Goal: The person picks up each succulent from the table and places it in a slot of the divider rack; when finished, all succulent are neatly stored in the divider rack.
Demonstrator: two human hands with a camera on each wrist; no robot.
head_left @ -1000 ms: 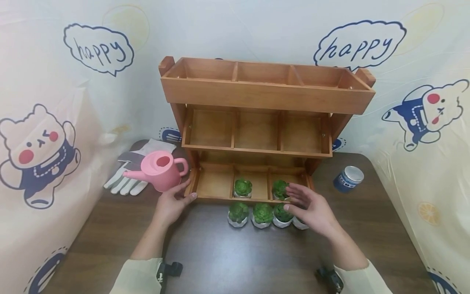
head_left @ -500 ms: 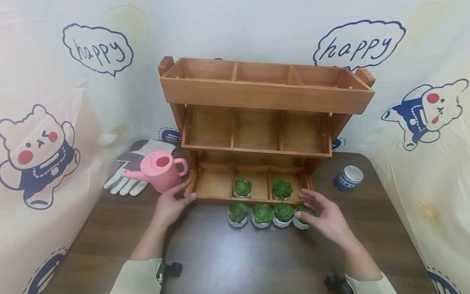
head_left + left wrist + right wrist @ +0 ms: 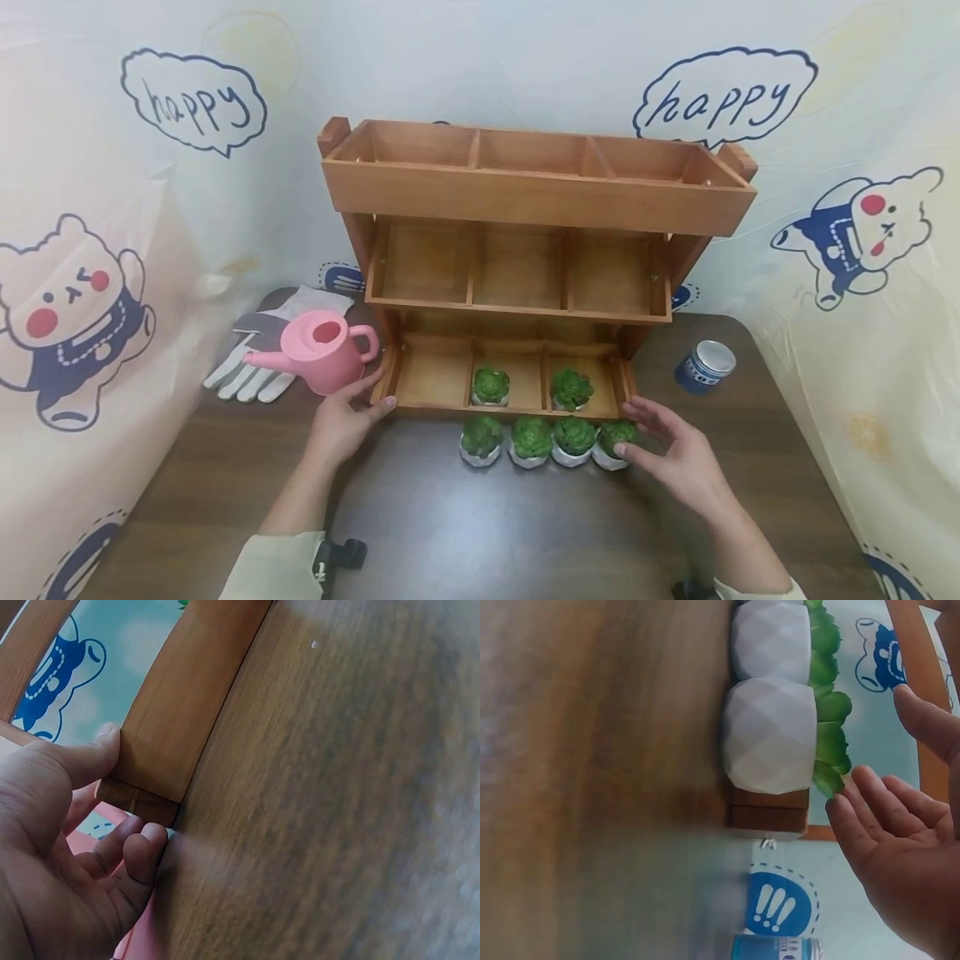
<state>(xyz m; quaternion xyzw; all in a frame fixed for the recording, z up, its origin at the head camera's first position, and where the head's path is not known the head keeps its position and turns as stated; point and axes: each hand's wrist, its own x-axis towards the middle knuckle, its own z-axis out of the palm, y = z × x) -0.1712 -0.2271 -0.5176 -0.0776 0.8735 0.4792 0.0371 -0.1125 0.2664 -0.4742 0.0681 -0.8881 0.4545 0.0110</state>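
Note:
A three-tier wooden plant stand (image 3: 536, 198) stands at the back of the table. My left hand (image 3: 341, 429) grips the left front corner of its bottom tier; in the left wrist view the thumb lies on the front board (image 3: 187, 705), fingers at the end. My right hand (image 3: 682, 467) is beside the rightmost potted succulent (image 3: 617, 436), its fingers extended and holding nothing. Two potted succulents sit in the bottom tier, one in the middle compartment (image 3: 491, 386), one in the right (image 3: 572, 389). Several more, in white faceted pots (image 3: 771, 736), line up before the stand.
A pink watering can (image 3: 322, 350) stands left of the plant stand, in front of grey-white gloves (image 3: 251, 367). On the right is a small blue jar with a pale lid (image 3: 705, 367). Printed curtains (image 3: 480, 58) surround the table (image 3: 450, 525).
My right hand has moved right and slightly down, away from the succulent in the right compartment, uncovering it and the rightmost pot in front. My left hand stays at the corner.

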